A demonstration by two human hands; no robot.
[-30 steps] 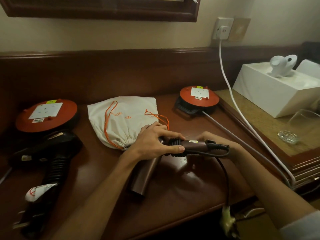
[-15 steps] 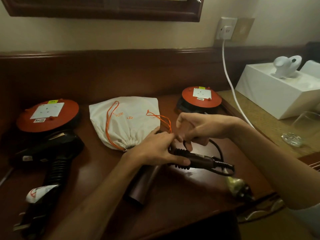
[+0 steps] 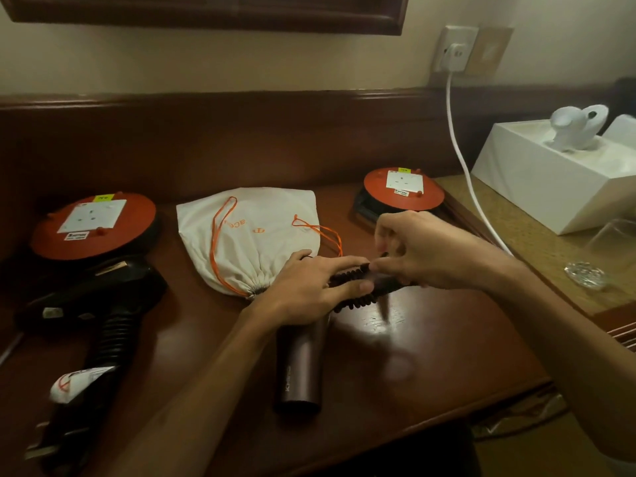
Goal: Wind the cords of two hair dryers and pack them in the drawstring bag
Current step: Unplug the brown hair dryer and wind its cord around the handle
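Both grips on the cord (image 3: pixel 354 287)

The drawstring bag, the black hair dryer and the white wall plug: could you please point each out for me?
drawstring bag (image 3: pixel 261 235): head view, middle of its cloth body.
black hair dryer (image 3: pixel 103 297): head view, on its dark body.
white wall plug (image 3: pixel 455 54): head view, its housing in the socket.

We are holding the brown hair dryer (image 3: pixel 298 366) on the worktop (image 3: pixel 430 346), our left hand (image 3: pixel 309 287) gripping its cord-wrapped handle (image 3: pixel 354 287) while our right hand (image 3: pixel 426 251) is pinching the cord there. The drawstring bag (image 3: pixel 251 235) is lying just behind, the black hair dryer (image 3: pixel 99 304) at left.
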